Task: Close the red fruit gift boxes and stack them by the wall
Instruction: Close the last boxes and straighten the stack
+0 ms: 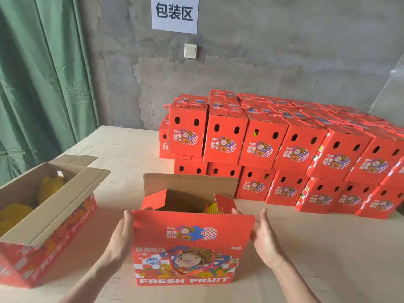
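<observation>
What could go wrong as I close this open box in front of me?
The netted fruit sits high by the right side flap, which could catch or squash it when folded in. The left hand and right hand only flank the box, fingers straight, so pushing flaps may tip it.

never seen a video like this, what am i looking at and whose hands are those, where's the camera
No machine here: one camera, worn on a person's head, looks down at their own bare hands. The left hand and right hand, fingers straight, flank an open red gift box on the wooden table; neither grips anything. Yellow netted fruit shows inside it. A bigger open carton holding more fruit sits at the left, and closed red boxes are stacked by the wall.
</observation>
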A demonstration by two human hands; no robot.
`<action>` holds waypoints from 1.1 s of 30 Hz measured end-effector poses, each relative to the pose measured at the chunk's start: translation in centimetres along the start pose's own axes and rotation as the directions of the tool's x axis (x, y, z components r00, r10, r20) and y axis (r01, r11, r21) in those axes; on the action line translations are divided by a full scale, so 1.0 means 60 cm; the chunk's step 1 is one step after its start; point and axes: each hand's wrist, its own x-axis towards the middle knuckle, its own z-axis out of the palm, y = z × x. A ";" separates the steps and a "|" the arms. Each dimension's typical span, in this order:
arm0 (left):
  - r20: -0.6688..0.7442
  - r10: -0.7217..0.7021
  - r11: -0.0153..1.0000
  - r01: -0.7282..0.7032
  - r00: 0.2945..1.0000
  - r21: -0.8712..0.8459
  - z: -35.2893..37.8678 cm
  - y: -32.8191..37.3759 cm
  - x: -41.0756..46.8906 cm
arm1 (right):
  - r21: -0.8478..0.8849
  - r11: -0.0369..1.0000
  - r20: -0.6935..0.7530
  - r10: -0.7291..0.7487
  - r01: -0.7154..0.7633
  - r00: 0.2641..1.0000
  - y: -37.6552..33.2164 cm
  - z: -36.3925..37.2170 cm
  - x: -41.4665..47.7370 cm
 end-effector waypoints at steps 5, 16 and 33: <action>-0.151 0.138 0.968 -0.101 0.979 0.230 0.019 0.021 0.026 | -0.259 0.962 0.053 -0.080 0.091 0.995 0.006 -0.004 -0.011; -0.214 0.305 0.888 -0.196 0.928 0.416 0.033 0.024 0.044 | -0.485 0.839 -0.212 -0.385 0.246 0.898 0.000 0.038 0.015; -0.072 0.351 0.763 -0.240 0.934 0.600 0.020 0.016 0.042 | -0.833 0.480 -0.163 -0.691 0.277 0.704 0.037 0.047 0.029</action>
